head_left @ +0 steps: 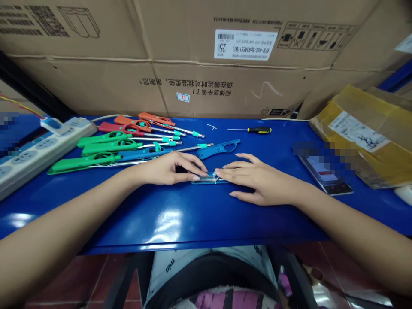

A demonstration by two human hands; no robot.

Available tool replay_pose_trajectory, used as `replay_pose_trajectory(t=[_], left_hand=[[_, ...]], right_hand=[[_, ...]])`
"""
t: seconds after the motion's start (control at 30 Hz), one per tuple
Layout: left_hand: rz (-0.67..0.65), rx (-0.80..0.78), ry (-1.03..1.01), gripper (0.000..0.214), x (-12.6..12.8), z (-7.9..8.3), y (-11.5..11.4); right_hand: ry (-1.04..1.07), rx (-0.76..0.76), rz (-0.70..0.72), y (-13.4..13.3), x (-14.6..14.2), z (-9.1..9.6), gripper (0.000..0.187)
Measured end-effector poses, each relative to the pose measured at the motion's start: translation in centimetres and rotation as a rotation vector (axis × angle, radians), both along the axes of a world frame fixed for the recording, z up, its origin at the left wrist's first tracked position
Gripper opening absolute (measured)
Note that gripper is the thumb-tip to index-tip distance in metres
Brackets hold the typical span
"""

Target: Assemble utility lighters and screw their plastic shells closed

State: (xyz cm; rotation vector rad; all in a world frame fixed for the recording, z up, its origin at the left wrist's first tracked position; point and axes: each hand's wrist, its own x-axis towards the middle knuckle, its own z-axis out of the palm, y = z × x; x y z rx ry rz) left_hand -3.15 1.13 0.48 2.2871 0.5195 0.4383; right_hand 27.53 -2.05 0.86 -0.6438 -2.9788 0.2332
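Both down flat: left hand (170, 169) and right hand (254, 178) lie open, gripping nothing. Their fingertips meet on a small blue casing (209, 180) and pin it against the worktop (180, 219), probably so it can't slide. Long-nosed lighters (122, 146) are piled clear, left.

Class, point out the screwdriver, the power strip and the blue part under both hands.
screwdriver (259, 130): head view, on its black handle.
power strip (48, 143): head view, on its white top face.
blue part (209, 179): head view, on its uncovered middle stretch.
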Motion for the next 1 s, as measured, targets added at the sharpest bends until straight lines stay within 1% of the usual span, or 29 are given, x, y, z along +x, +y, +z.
replay_pose_trajectory(t=[0.17, 0.37, 0.53, 0.6, 0.67, 0.8, 0.87, 0.93, 1.0], left_hand=[[0.016, -0.025, -0.005, 0.026, -0.3, -0.1, 0.2], [0.028, -0.016, 0.012, 0.026, -0.1, 0.2, 0.0], [0.030, -0.007, 0.002, 0.026, 0.1, 0.0, -0.1], [0.031, 0.040, 0.001, 0.025, 0.2, -0.1, -0.3], [0.048, 0.128, -0.002, 0.025, 0.4, -0.1, -0.7], [0.165, 0.433, 0.003, 0.026, 1.1, 0.5, -2.2], [0.131, 0.498, 0.020, 0.033, 1.7, 0.7, -3.1], [0.056, 0.527, 0.064, 0.049, 2.3, 0.7, -3.9], [0.011, 0.516, 0.155, 0.064, 2.7, 0.4, -4.4]], right_hand=[[-0.024, 0.021, -0.002, -0.2, -0.2, 0.1, 0.049], [-0.007, 0.035, -0.019, -0.4, -0.5, 0.1, 0.047], [0.020, 0.002, -0.031, -0.3, -0.3, 0.0, 0.052], [0.061, -0.005, -0.053, -0.2, 0.0, 0.3, 0.054], [0.101, 0.009, -0.086, 0.1, 0.5, 0.7, 0.050], [0.085, 0.023, -0.124, 0.6, 1.4, 1.4, 0.043], [0.080, 0.020, -0.153, 0.7, 1.6, 1.5, 0.044], [0.107, 0.011, -0.202, 0.8, 1.6, 1.3, 0.044], [0.136, -0.012, -0.237, 0.9, 1.5, 1.0, 0.043]])
